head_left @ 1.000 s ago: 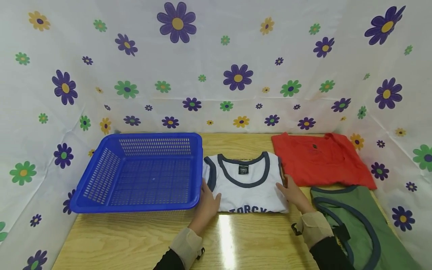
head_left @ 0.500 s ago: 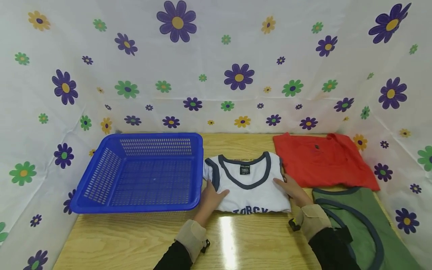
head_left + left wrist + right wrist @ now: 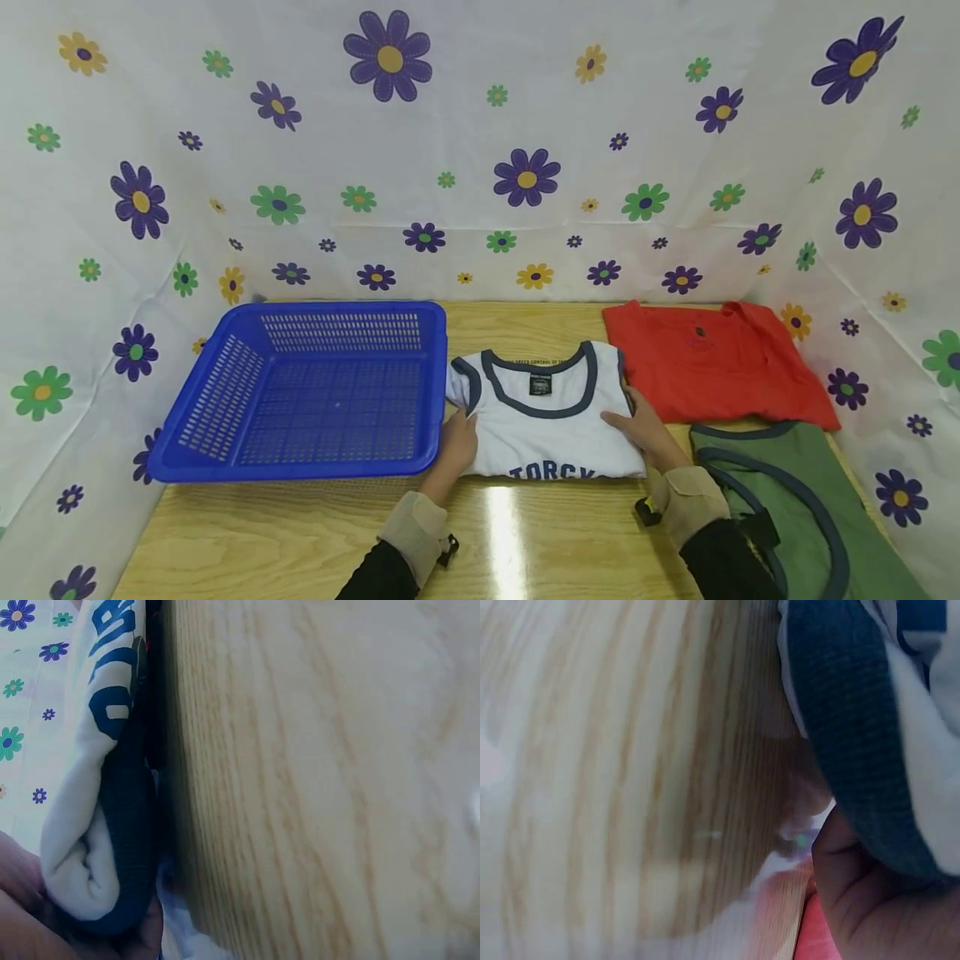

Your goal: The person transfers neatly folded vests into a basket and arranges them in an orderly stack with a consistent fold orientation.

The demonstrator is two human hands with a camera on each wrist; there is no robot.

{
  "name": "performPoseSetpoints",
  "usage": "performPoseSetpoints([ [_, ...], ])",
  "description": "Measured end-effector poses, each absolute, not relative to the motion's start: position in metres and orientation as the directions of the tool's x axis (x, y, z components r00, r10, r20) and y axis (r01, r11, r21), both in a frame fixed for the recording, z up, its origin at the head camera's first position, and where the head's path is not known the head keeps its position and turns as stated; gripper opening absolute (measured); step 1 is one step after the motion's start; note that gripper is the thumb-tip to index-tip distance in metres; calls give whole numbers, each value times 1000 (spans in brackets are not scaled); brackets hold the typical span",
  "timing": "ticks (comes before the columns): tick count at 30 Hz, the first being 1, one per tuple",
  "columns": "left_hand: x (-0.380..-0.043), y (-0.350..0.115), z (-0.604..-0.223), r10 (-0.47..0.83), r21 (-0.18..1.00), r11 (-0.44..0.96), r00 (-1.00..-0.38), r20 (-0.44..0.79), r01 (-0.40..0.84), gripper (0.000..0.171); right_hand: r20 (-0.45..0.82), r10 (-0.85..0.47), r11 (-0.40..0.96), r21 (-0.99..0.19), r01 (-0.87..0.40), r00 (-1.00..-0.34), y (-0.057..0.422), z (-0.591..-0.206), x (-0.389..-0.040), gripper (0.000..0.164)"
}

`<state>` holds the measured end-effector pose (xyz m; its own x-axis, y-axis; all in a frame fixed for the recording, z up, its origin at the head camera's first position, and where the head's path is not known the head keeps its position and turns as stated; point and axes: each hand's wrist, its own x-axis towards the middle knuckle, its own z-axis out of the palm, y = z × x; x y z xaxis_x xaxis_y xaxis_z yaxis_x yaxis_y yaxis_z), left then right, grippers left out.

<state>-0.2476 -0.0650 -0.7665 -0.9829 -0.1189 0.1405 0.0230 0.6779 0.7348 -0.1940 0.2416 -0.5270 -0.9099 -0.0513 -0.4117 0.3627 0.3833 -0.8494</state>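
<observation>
A folded white T-shirt (image 3: 536, 433) with dark trim and dark lettering lies in the middle of the table, its neckline facing away from me. My left hand (image 3: 454, 442) grips its left side, beside the basket. In the left wrist view, that hand (image 3: 26, 919) has fingers under the rolled fabric edge (image 3: 79, 840) and the thumb side against it. My right hand (image 3: 647, 427) holds the shirt's right side, thumb on top. Fingers of the right hand (image 3: 877, 911) curl beneath the dark band (image 3: 847, 735) in the right wrist view; its thumb is hidden there.
A blue plastic basket (image 3: 431, 392) with nothing in it stands to the left, close to my left hand. Folded red clothing (image 3: 705, 367) lies at the back right, with a green garment (image 3: 817, 492) in front. A flowered cloth (image 3: 450, 117) surrounds the wooden table (image 3: 300, 533).
My left hand reached further onto the shirt's left side, then drew back slightly left with its thumb nearer the edge. The right hand keeps its hold. The shirt has barely shifted.
</observation>
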Motion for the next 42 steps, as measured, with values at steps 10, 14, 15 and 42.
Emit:
performPoseSetpoints([
  [10,-294,-79,-897,-182,803,595,-978,99,-30,30,-391,-56,330,-876,352,-919,242,-528,-196,77],
  [14,-267,-70,-814,-199,832,546,-980,16,-97,49,-407,-103,302,-882,361,-908,240,-528,-196,84],
  [15,-255,-66,-779,-203,845,519,-979,-26,-130,52,-410,-118,302,-883,360,-905,240,-528,-195,86],
  [42,-156,-30,-514,11,874,464,-985,-169,-145,55,-450,-208,304,-873,380,-868,253,-517,-178,86],
])
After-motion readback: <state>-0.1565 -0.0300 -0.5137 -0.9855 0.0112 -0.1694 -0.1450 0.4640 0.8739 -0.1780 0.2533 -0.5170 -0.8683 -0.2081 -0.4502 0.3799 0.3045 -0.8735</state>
